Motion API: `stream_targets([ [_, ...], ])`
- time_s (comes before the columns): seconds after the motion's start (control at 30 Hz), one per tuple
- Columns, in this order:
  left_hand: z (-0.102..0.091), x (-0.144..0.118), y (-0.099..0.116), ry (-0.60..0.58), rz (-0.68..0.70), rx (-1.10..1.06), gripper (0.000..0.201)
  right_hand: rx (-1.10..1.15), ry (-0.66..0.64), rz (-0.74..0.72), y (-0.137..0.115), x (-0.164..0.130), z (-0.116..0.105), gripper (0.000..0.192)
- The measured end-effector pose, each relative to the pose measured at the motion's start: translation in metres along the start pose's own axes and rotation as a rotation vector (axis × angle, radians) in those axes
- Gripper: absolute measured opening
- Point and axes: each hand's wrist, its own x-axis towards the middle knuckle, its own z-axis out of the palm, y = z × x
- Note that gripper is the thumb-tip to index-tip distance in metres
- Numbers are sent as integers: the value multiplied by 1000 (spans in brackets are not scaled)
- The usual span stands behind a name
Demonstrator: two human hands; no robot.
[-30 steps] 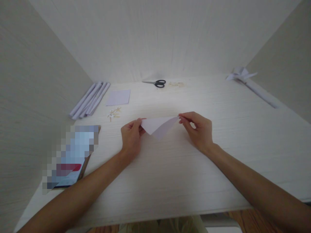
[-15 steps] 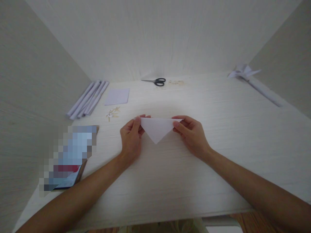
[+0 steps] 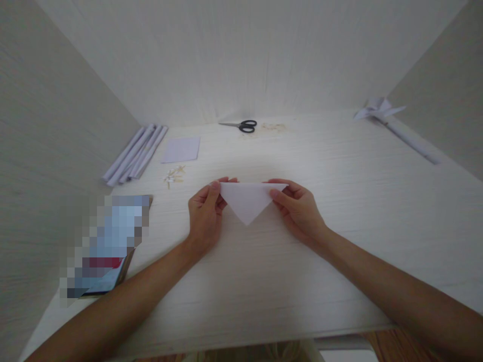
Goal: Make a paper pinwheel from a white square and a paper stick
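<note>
A sheet of white paper (image 3: 248, 202), folded into a triangle, is held above the white table with its long edge at the top and a point hanging toward me. My left hand (image 3: 206, 208) pinches its left corner, thumb in front and fingers behind. At the right corner my right hand (image 3: 296, 203) grips the paper the same way, thumb pressed on the face. Some fingertips are hidden behind the sheet.
Rolled paper tubes (image 3: 135, 155), a square paper stack (image 3: 181, 150) and small pale sticks (image 3: 174, 175) lie left. Below them sits a blurred-out tablet-like device (image 3: 116, 236). Scissors (image 3: 241, 125) rest by the back wall. A paper pinwheel (image 3: 381, 109) on a paper stick lies far right.
The folded paper has shifted slightly to the right in my hands. Both hands keep their hold, and the view has moved a little.
</note>
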Motion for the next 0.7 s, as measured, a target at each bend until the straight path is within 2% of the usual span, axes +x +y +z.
stream_targets([
  [0.3,-1,0,0,-34,-22,-5,19,-166,64,-259,2,4,-7,14],
  [0.5,0,0,0,-22,-46,12,20,-310,163,-403,-3,-1,-4,13],
  [0.7,1,0,1,-32,-72,1,19,-292,203,-476,-4,-3,-1,8],
])
